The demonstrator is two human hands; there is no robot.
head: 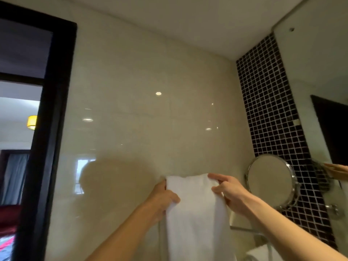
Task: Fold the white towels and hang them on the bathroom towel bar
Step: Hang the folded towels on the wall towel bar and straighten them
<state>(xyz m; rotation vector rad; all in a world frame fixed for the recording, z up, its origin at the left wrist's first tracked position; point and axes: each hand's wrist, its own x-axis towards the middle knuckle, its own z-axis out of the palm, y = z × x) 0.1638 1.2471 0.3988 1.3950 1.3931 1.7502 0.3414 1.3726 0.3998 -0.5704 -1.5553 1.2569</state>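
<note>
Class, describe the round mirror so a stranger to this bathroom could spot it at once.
Find the vertical strip of dark mosaic tiles right of the beige wall. Low against it, right of the white towel, hangs a round chrome-rimmed mirror. Only it is circular, among square tiles and soft cloth.

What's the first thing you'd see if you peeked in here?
The white towel, low in the middle, is gripped near its top by the left hand and the right hand against the shiny beige wall. To its right, a round mirror hangs before a strip of black mosaic tiles.
</note>
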